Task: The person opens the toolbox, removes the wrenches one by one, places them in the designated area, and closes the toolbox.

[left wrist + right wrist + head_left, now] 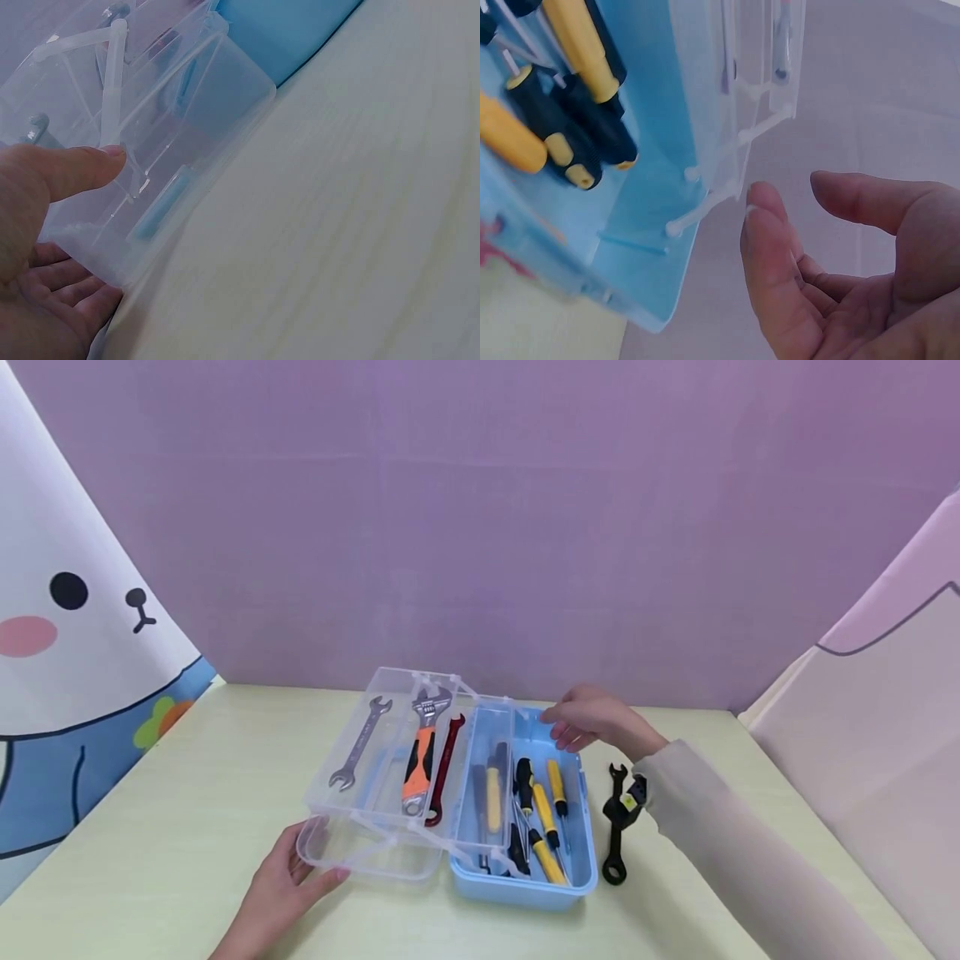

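Observation:
A blue toolbox (517, 895) stands open, its clear lid (397, 867) folded out to the left. My left hand (272, 893) holds the lid's near left corner, thumb on the near side and fingers beneath; the left wrist view shows the lid (112, 247) between them. Above the lid, a clear tray (322, 793) carries a silver open-end wrench (362, 745), an orange-handled adjustable wrench (418, 764) and a red wrench (446, 770). My right hand (596, 718), holding nothing, is at the box's far right corner, fingers loosely bent near the white hinge arms (705, 210).
Several yellow-and-black screwdrivers (544, 810) lie inside the box, some seen through the tray. On the table right of the box is a black wrench (615, 843), partly overlapped by the right wrist camera (636, 792). A purple cloth backdrop (480, 527) hangs behind the table.

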{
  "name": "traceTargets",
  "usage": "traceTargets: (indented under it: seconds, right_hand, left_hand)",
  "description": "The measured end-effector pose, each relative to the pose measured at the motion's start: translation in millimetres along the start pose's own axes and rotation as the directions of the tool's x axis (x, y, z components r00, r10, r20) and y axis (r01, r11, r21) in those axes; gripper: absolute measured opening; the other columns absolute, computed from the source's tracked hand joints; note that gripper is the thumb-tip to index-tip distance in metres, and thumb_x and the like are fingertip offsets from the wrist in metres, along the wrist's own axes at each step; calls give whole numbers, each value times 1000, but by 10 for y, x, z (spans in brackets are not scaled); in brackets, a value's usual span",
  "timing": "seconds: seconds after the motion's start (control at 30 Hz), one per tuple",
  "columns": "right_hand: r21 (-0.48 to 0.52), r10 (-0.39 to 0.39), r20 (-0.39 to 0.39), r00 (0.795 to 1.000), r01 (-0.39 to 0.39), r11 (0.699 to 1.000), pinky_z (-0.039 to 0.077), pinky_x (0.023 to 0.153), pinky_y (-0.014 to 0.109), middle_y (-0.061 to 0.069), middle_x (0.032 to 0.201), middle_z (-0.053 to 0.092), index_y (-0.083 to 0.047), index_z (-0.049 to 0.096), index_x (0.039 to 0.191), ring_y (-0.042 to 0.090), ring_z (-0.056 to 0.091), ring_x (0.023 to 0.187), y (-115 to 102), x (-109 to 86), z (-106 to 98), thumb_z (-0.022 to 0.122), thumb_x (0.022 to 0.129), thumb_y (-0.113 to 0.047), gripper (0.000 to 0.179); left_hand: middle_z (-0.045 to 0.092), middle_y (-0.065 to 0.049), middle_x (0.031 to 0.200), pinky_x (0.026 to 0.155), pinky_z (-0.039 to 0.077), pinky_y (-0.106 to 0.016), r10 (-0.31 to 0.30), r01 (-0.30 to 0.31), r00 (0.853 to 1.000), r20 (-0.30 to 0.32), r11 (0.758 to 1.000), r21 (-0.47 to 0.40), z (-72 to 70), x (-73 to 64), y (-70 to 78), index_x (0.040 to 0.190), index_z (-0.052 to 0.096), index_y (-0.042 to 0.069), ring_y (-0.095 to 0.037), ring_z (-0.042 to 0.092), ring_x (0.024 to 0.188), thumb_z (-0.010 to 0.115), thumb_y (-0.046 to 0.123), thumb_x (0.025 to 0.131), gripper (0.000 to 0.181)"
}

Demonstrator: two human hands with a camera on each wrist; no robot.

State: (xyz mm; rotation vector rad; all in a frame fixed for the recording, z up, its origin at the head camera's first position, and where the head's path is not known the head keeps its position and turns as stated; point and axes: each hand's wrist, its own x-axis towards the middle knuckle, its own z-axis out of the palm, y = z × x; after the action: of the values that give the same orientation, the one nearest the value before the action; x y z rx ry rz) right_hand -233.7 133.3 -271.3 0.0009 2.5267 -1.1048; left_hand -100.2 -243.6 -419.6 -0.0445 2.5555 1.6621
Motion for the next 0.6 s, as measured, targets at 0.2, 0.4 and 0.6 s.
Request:
traceTargets:
  seconds: [0.2, 0.4, 0.6]
  right_hand:
    - [0, -28, 29, 999, 28, 1000, 61, 65, 31, 9, 77, 65, 5, 59, 102, 12, 65, 59, -141, 24, 61, 60, 93, -24, 31]
    - [6, -40, 53, 998, 40, 999, 61, 64, 31, 7, 73, 64, 4, 60, 96, 12, 65, 57, -292, 60, 153, 62, 92, -23, 27]
    - [-18, -18, 39, 999, 19, 1000, 61, 65, 31, 7, 74, 64, 2, 62, 100, 18, 68, 64, -402, 150, 295, 65, 90, -26, 30]
  left_hand:
    - [34, -33, 145, 101, 47, -39, 22, -22, 1000, -1, 1000, 1, 2, -5, -23, 140, 27, -3, -46, 38, 132, 75, 21, 83, 78]
    - [34, -32, 145, 101, 46, -38, 17, -17, 1000, -2, 1000, 5, -12, -8, -26, 140, 27, -3, -46, 37, 132, 75, 22, 83, 79]
    - [33, -32, 146, 100, 48, -38, 16, -16, 1000, 4, 1000, 6, -7, 12, -29, 141, 26, -2, -46, 37, 133, 75, 22, 83, 79]
